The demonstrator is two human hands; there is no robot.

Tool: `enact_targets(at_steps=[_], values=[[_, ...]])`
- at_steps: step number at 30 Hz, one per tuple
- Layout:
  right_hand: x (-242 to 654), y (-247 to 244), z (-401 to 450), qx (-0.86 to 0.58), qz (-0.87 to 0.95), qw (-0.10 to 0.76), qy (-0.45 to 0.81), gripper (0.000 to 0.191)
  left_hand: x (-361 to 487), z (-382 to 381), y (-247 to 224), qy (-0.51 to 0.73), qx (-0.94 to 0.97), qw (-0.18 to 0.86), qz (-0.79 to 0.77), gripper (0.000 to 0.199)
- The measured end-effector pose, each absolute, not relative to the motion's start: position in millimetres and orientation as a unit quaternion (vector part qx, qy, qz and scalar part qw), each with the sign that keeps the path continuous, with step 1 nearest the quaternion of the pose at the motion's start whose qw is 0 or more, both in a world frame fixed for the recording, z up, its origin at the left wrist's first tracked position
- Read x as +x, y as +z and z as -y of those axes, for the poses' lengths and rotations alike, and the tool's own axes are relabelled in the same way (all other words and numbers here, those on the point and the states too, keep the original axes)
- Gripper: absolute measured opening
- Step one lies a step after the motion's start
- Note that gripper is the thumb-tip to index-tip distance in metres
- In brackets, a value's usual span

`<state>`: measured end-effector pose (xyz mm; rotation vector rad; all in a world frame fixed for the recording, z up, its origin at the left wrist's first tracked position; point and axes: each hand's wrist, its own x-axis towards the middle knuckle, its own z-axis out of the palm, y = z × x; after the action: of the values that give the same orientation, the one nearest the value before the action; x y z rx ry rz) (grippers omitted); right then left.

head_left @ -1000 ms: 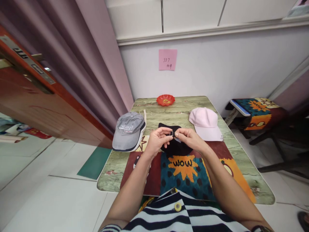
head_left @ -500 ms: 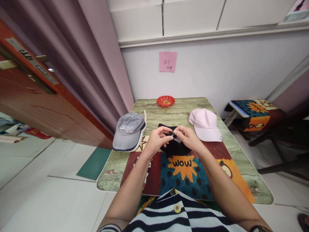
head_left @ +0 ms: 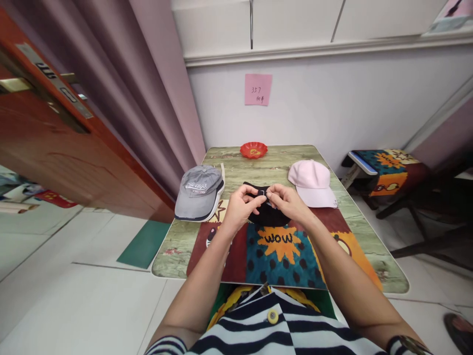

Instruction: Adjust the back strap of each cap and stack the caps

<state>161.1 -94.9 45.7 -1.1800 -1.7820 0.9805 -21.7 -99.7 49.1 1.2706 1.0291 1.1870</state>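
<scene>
On the bench [head_left: 254, 170], a bright printed mat [head_left: 284, 273] runs along the near side. The black cap [head_left: 271, 218] is just above the mat's far part, between and partly beneath the two hands, its dark body spreading below the fingers. The left hand [head_left: 240, 203] and the right hand [head_left: 286, 199] face each other, each pinching the cap's strap between thumb and fingers. A small, pale-edged buckle [head_left: 262, 193] shows between the fingertips.
</scene>
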Motion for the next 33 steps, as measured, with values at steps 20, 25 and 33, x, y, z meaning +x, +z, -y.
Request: enact_targets(at_steps=[20, 25, 33], values=[[155.9, 36.7, 123.5, -0.489, 0.739, 0.427, 0.178, 0.030, -33.9, 110.8, 36.1, 0.556, 0.526, 0.481, -0.427, 0.029], [172.8, 29.0, 128.3, -0.469, 0.743, 0.443, 0.180, 0.057, -37.5, 111.5, 38.0, 0.558, 0.525, 0.464, -0.444, 0.028], [183.4, 33.7, 155.0, -0.504, 0.604, 0.595, 0.166, 0.024, -27.4, 136.4, 42.6, 0.576, 0.482, 0.487, -0.445, 0.034]])
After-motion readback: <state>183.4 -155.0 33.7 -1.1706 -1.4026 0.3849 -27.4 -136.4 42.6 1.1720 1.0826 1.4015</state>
